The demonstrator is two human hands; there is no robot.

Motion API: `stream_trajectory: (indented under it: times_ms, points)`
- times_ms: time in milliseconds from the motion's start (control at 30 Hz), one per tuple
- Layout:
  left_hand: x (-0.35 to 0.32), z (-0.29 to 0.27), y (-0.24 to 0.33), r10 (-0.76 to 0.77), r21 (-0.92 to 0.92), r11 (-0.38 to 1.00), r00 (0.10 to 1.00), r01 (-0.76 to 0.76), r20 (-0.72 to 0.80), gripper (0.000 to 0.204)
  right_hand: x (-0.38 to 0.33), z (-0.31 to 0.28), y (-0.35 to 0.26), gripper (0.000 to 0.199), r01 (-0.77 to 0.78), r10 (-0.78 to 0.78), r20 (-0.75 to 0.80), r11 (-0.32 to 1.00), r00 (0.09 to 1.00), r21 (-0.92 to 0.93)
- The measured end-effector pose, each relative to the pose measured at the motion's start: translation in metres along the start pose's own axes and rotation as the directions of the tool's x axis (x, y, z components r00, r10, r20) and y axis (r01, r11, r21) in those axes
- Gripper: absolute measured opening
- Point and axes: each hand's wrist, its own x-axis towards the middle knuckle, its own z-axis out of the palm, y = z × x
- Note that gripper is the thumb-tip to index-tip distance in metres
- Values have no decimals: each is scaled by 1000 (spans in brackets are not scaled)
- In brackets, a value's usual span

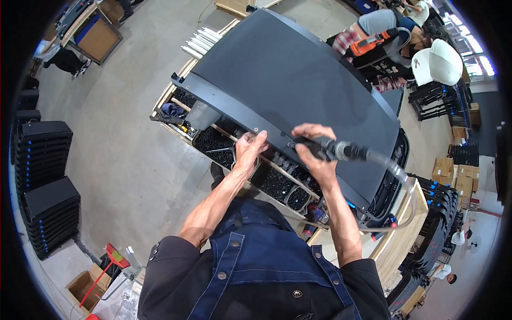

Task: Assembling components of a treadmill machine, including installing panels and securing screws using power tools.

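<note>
A large dark grey panel (288, 69) lies flat before me, its long near edge bordered by a flange (224, 106) with small holes. My right hand (321, 162) is wrapped round a black air screwdriver (346, 150), whose tip points left at the flange. A clear hose trails from its back end to the right. My left hand (249, 151) is at the same edge, left of the screwdriver, with its thumb and fingers drawn together. What they hold, if anything, is too small to make out.
Under the panel's near edge sit bins of black screws (274, 184) in a wooden frame. Across the panel, another person handles an orange power tool (370, 44). Stacked black parts (50, 202) stand at left, near a red broom (114, 256). Cardboard boxes (453, 173) are at right.
</note>
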Motion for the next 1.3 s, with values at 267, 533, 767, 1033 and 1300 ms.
stream_trajectory:
  times_ms: [267, 533, 767, 1033, 1300]
  points:
    - [1, 2, 7, -1, -24, 1000, 1000, 0, -21, 55, 45, 23, -9, 36, -258, 257, -138, 966, 956, 12]
    - [4, 1, -2, 5, -50, 999, 999, -7, -49, 61, 18, 10, -7, 39, -122, 127, -328, 992, 936, 35]
    - [-2, 1, -4, -29, -42, 999, 998, 26, -64, 61, -10, 45, 8, 42, 92, -194, -349, 953, 917, -288]
    - [10, 1, 3, -35, -95, 995, 998, 31, -42, 47, 35, 51, 7, 32, -167, 139, -391, 985, 910, -38]
    - [3, 0, 4, 2, -65, 998, 1000, -3, -15, 51, 20, 31, 0, 43, -149, 145, -401, 989, 905, 21]
